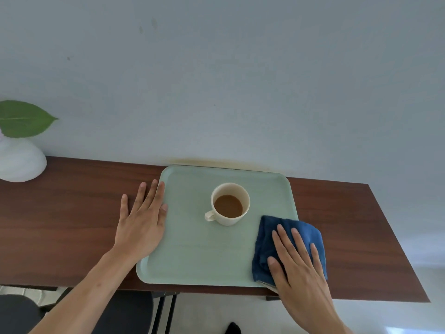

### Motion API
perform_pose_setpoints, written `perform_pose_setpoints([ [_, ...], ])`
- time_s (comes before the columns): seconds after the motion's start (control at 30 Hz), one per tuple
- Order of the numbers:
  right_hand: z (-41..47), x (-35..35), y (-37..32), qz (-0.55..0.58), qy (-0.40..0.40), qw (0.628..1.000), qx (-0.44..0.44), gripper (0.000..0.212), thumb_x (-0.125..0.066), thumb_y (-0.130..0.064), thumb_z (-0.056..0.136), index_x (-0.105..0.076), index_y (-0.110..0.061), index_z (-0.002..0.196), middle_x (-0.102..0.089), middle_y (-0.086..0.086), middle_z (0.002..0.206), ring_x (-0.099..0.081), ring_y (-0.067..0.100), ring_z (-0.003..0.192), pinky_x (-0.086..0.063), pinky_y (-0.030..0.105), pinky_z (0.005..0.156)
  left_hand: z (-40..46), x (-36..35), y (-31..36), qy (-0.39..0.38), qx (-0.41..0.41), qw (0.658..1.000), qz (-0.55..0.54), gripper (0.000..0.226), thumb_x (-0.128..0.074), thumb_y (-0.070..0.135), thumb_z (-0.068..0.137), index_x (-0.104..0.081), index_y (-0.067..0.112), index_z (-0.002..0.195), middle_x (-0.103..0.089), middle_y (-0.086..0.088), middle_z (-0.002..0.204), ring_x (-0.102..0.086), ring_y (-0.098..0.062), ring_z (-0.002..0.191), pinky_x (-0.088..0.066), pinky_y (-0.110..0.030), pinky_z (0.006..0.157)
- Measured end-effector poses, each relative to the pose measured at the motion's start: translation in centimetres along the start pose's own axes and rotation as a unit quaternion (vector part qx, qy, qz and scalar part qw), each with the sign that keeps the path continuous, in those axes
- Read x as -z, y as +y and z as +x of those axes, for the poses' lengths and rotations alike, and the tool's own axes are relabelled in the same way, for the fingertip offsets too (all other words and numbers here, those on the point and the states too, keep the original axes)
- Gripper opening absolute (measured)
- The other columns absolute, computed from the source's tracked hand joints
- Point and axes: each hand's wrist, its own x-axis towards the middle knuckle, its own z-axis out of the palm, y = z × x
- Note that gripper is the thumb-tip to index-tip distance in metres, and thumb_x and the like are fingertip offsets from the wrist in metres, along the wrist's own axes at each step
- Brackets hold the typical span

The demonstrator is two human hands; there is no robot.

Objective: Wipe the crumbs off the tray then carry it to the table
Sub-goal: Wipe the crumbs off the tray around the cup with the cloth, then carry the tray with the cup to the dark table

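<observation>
A pale green tray (192, 256) lies on a dark wooden shelf (72, 213) against the wall. A cream cup (230, 204) with brown drink stands near the tray's middle. My left hand (142, 220) rests flat on the shelf, its fingers touching the tray's left rim. My right hand (296, 263) presses flat, fingers spread, on a folded blue cloth (267, 242) over the tray's right front corner. I cannot make out any crumbs on the tray.
A white vase (20, 160) with a green leaf (24, 119) stands at the shelf's far left. The wall runs right behind the tray. A dark chair (125, 312) sits below the shelf's front edge.
</observation>
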Motion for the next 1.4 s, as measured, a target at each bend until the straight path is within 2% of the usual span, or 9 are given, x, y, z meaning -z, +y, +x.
perform_pose_setpoints([
  [0.13, 1.1, 0.7, 0.0, 0.013, -0.009, 1.0, -0.02, 0.064, -0.006, -0.062, 0.104, 0.005, -0.04, 0.163, 0.013, -0.027, 0.17, 0.027, -0.002, 0.155, 0.015, 0.037, 0.129, 0.0, -0.1, -0.1, 0.002, -0.004, 1.0, 0.001, 0.066, 0.004, 0.053, 0.101, 0.01, 0.033, 0.164, 0.007, 0.013, 0.172, 0.018, -0.01, 0.157, 0.008, -0.051, 0.128],
  [0.23, 3.7, 1.4, 0.4, 0.007, -0.011, 1.0, -0.018, 0.061, -0.01, -0.058, 0.108, 0.008, -0.039, 0.163, 0.017, -0.025, 0.17, 0.03, -0.002, 0.153, 0.011, 0.039, 0.131, 0.0, -0.1, -0.1, 0.0, -0.008, 1.0, 0.0, 0.066, 0.003, 0.053, 0.101, 0.011, 0.032, 0.164, 0.007, 0.013, 0.172, 0.017, -0.011, 0.157, 0.007, -0.052, 0.128],
  [0.6, 13.8, 2.6, 1.9, 0.036, -0.01, 0.999, 0.022, 0.064, -0.03, -0.05, 0.111, -0.012, -0.028, 0.168, -0.002, -0.018, 0.175, 0.018, 0.003, 0.159, 0.005, 0.042, 0.132, 0.2, -0.1, -0.2, -0.006, -0.003, 1.0, 0.007, 0.066, 0.005, 0.053, 0.1, 0.016, 0.034, 0.162, 0.011, 0.015, 0.171, 0.021, -0.01, 0.156, 0.01, -0.051, 0.128],
  [0.73, 12.6, 2.3, 3.6, 0.032, 0.023, 0.998, 0.048, 0.062, -0.028, -0.053, 0.111, -0.015, -0.031, 0.168, -0.002, -0.021, 0.174, 0.019, 0.001, 0.158, -0.001, 0.044, 0.133, 0.1, -0.1, -0.2, -0.006, -0.001, 1.0, 0.007, 0.065, 0.004, 0.053, 0.1, 0.015, 0.036, 0.162, 0.01, 0.015, 0.171, 0.02, -0.01, 0.157, 0.009, -0.051, 0.128],
  [0.87, 10.4, 2.3, 6.2, 0.017, 0.04, 0.998, 0.054, 0.06, -0.024, -0.053, 0.112, -0.009, -0.037, 0.167, 0.004, -0.022, 0.174, 0.015, 0.002, 0.159, -0.001, 0.043, 0.133, 0.2, -0.2, -0.6, -0.004, 0.0, 1.0, 0.005, 0.064, 0.004, 0.056, 0.1, 0.015, 0.039, 0.161, 0.009, 0.017, 0.171, 0.02, -0.008, 0.156, 0.009, -0.05, 0.128],
  [1.0, 8.3, 2.5, 10.2, -0.006, 0.047, 0.998, 0.052, 0.065, -0.005, -0.063, 0.108, -0.013, -0.037, 0.167, -0.009, -0.017, 0.174, 0.006, 0.003, 0.161, -0.001, 0.037, 0.132, 0.3, -0.2, -0.8, -0.005, -0.003, 1.0, -0.005, 0.064, 0.004, 0.058, 0.1, 0.012, 0.042, 0.161, 0.007, 0.017, 0.171, 0.019, -0.006, 0.156, 0.01, -0.049, 0.128],
  [1.13, 7.1, 3.4, 14.2, -0.044, 0.055, 0.995, 0.069, 0.059, -0.015, -0.055, 0.112, -0.023, -0.035, 0.166, -0.018, -0.014, 0.173, -0.005, 0.009, 0.162, -0.007, 0.038, 0.13, 0.3, -0.1, -0.7, -0.009, -0.002, 1.0, -0.007, 0.064, 0.004, 0.06, 0.099, 0.011, 0.044, 0.161, 0.006, 0.017, 0.171, 0.018, -0.006, 0.156, 0.009, -0.049, 0.128],
  [1.33, 7.8, 5.8, 20.3, -0.05, 0.047, 0.996, 0.055, 0.051, -0.029, -0.041, 0.114, -0.024, -0.038, 0.165, -0.02, -0.014, 0.174, 0.0, 0.009, 0.163, -0.01, 0.042, 0.131, 0.4, 0.0, -0.7, -0.004, -0.005, 1.0, -0.029, 0.069, -0.001, 0.064, 0.098, 0.002, 0.043, 0.163, 0.0, 0.017, 0.171, 0.014, -0.004, 0.157, 0.008, -0.048, 0.129],
  [1.4, 7.8, 6.8, 20.7, -0.041, 0.046, 0.997, 0.052, 0.053, -0.035, -0.038, 0.111, -0.025, -0.042, 0.163, -0.02, -0.016, 0.173, -0.002, 0.012, 0.163, -0.012, 0.045, 0.131, 0.3, 0.1, -0.7, 0.003, 0.007, 0.999, -0.053, 0.072, -0.008, 0.067, 0.097, -0.009, 0.041, 0.164, -0.008, 0.015, 0.172, 0.008, -0.005, 0.158, 0.004, -0.05, 0.129],
])
